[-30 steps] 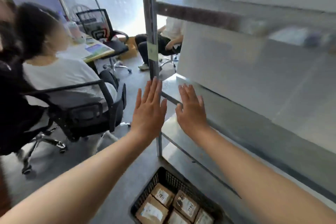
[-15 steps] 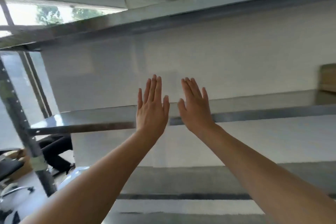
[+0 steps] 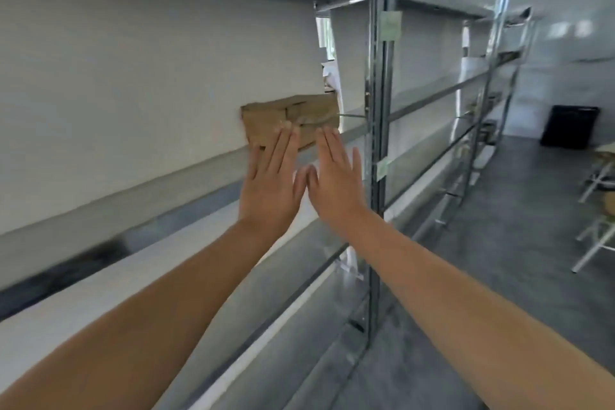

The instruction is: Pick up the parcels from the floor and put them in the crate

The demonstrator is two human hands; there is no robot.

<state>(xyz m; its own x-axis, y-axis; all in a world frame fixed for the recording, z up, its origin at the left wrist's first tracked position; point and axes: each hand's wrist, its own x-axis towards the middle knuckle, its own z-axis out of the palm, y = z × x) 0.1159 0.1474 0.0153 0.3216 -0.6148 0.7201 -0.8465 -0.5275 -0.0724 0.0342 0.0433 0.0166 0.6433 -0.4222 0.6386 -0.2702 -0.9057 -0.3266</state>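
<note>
The long grey shelf (image 3: 133,196) runs across the left of the view, blurred by the head's motion. The left hand (image 3: 271,183) is raised in front of it, flat, fingers straight and together, holding nothing. Just above its fingertips a brown cardboard box (image 3: 289,113) sits on the shelf. The right hand (image 3: 336,180) is beside the left, thumbs almost meeting, equally flat and empty.

My reading is that nothing is being carried and the next parcel has yet to be found. To do this step well, both the gaze and the arms should drop towards the floor (image 3: 515,243). Then take one parcel with a hand on each opposite side, so it stays level on the way to the crate.

No parcels on the floor and no crate can be made out here; the nearest floor is cut off by the forearms and the lower edge. Whether the fingertips touch the cardboard box or only overlap it in view cannot be told. Right of the metal post (image 3: 377,143), a dark bin (image 3: 570,125) stands far off against the wall, too small to identify. Pale furniture legs (image 3: 595,243) are clipped by the right edge.
</note>
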